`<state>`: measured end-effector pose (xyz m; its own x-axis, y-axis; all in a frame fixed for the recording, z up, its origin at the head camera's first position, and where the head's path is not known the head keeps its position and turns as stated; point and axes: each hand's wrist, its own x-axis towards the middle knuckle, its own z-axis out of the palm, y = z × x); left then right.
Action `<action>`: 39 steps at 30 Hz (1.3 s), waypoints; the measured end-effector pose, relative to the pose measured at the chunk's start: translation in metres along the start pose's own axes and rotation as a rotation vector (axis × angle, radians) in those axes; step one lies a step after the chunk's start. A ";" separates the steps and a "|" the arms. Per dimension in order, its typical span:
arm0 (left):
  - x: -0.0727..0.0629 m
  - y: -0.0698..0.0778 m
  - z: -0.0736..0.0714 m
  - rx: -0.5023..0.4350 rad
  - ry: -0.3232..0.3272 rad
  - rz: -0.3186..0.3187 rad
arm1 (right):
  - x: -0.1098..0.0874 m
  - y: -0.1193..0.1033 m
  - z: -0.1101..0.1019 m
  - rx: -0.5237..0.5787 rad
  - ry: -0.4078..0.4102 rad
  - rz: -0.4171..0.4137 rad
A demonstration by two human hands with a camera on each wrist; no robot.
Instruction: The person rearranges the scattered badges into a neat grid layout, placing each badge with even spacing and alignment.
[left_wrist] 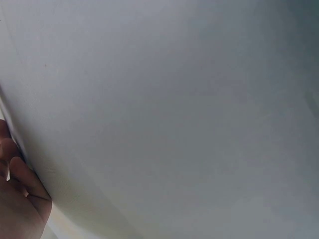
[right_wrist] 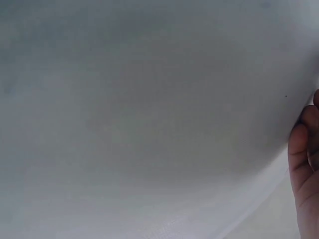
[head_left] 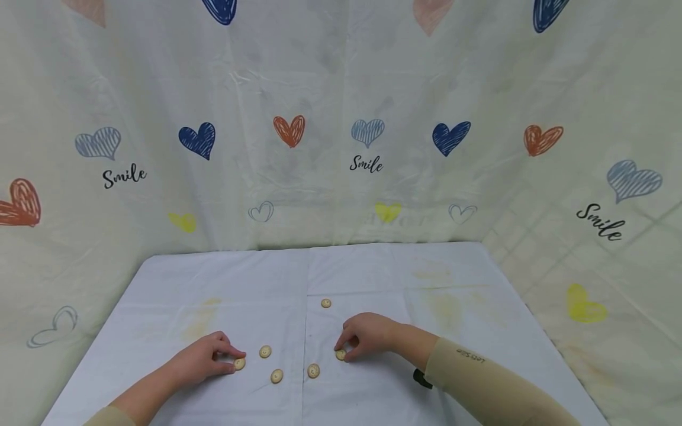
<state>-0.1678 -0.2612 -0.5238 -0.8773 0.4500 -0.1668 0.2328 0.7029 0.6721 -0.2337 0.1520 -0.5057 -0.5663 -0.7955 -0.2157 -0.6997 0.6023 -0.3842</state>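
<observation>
Several round, pale wooden buttons lie on a white cloth. My left hand [head_left: 205,358] pinches one button [head_left: 240,364] between thumb and fingers at the left of the group. On the other side, my right hand [head_left: 367,336] pinches another button [head_left: 340,354] at the cloth. Between the hands lie a button [head_left: 265,351], a second button [head_left: 276,376] and a third button [head_left: 313,371]. Farther back sits one more button [head_left: 326,303]. The left wrist view catches part of the left hand [left_wrist: 25,199], and the right wrist view part of the right hand [right_wrist: 305,164]; neither shows a button.
The white cloth [head_left: 213,278] covers the table, with fold lines and yellowish stains. A curtain [head_left: 330,77] printed with hearts and words rises behind and beside it. Something small and black [head_left: 422,378] shows at the right sleeve.
</observation>
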 end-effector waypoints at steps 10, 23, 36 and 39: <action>-0.001 0.001 -0.001 -0.002 0.001 -0.013 | -0.004 0.002 -0.010 0.023 0.070 -0.015; 0.000 -0.003 0.000 0.008 0.007 -0.002 | -0.007 0.023 -0.023 0.031 0.100 0.075; -0.001 0.000 -0.001 0.018 0.018 -0.003 | 0.009 0.054 -0.041 0.106 0.157 0.281; -0.001 -0.001 -0.001 0.017 0.016 0.002 | 0.014 0.058 -0.041 0.107 0.153 0.319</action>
<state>-0.1678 -0.2624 -0.5237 -0.8834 0.4425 -0.1540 0.2411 0.7112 0.6603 -0.3003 0.1786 -0.4938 -0.8130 -0.5445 -0.2064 -0.4325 0.8019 -0.4122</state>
